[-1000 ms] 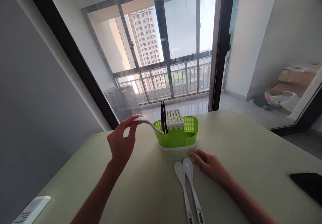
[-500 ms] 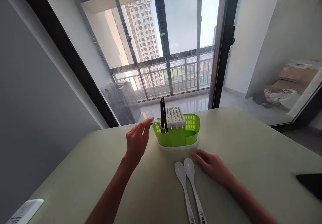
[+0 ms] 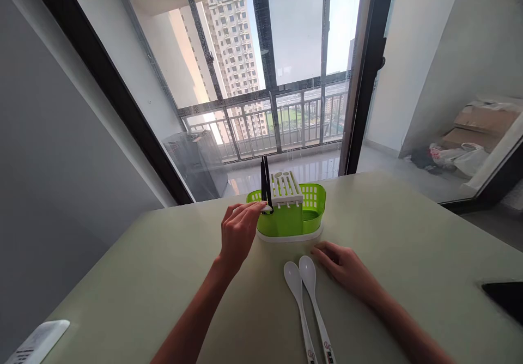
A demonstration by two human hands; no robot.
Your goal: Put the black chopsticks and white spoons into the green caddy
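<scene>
The left hand (image 3: 237, 234) reaches to the near left edge of the green plastic cutlery caddy (image 3: 291, 218), its grip pinching the end of a white plastic spoon (image 3: 254, 206) between thumb and fingertips; the spoon's other end lies inside the caddy's left compartment, beside 2 black chopsticks (image 3: 265, 183) that stand upright there. A white slotted insert (image 3: 286, 187) sits across the caddy's middle. The right hand (image 3: 346, 268) rests flat on the pale green worktop (image 3: 163, 277), its grip spread and holding nothing, just right of 2 white long-handled spoons (image 3: 304, 304) lying side by side, bowls toward the caddy. A white remote control (image 3: 35, 342) lies at the near left corner, and a black phone (image 3: 504, 298) at the right edge.
</scene>
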